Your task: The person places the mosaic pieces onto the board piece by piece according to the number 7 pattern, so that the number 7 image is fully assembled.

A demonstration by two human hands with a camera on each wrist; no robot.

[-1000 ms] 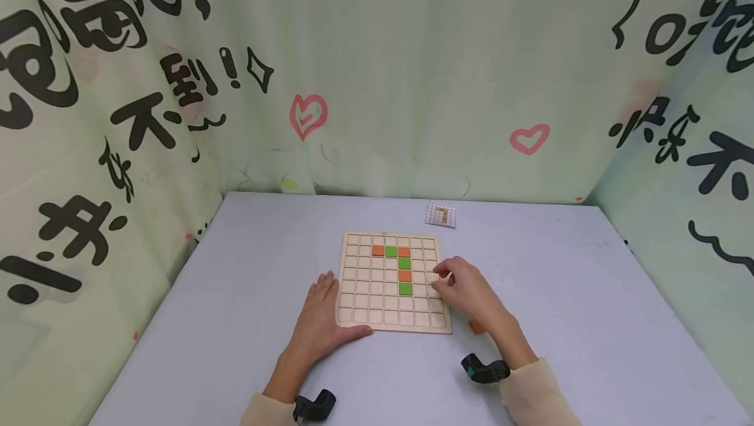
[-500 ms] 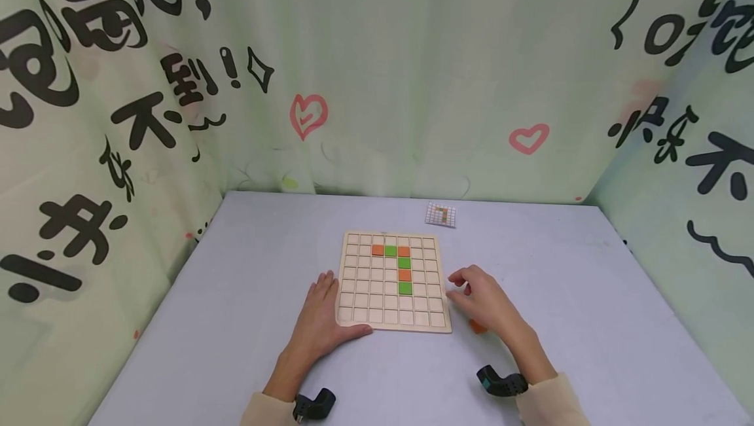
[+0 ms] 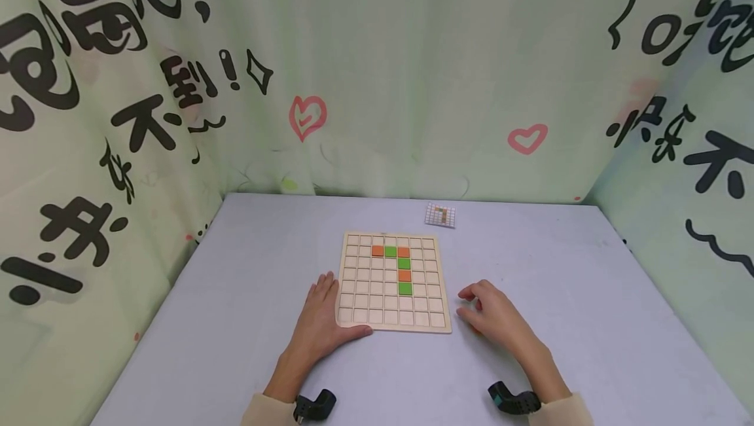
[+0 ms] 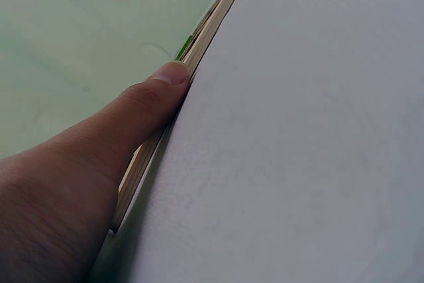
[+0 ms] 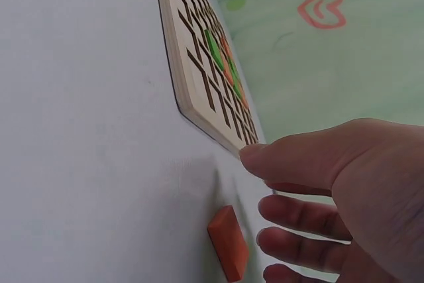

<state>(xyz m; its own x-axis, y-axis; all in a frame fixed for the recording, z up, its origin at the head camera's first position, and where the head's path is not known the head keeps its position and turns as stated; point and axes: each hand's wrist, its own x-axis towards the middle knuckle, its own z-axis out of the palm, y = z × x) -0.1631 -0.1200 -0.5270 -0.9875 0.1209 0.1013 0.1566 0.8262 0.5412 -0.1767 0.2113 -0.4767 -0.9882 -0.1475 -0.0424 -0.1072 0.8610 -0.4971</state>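
Note:
A square wooden grid board (image 3: 361, 298) lies on the table. Three orange tiles and three green tiles sit in its cells: a short row near the back, then a column running toward the front, ending in a green tile (image 3: 405, 288). My left hand (image 3: 321, 318) rests along the board's left side with fingers straight, its thumb (image 4: 149, 101) on the front edge. To the right of the board hovers my right hand (image 3: 495, 315), fingers loosely bent, thumb and fingertips apart, nothing between them. A loose orange tile (image 5: 229, 243) lies beside its fingers in the right wrist view; in the head view the hand hides it.
A small card (image 3: 440, 214) printed with a coloured grid pattern lies behind the board, near the table's back edge. Light green curtains (image 3: 377, 86) with dark writing and red hearts enclose the white table (image 3: 235, 269). A black strap device (image 3: 514, 400) sits on each wrist.
My right hand has drawn back from the board's right edge, moving right and toward the front, over the loose orange tile. The left hand and the board have stayed in place.

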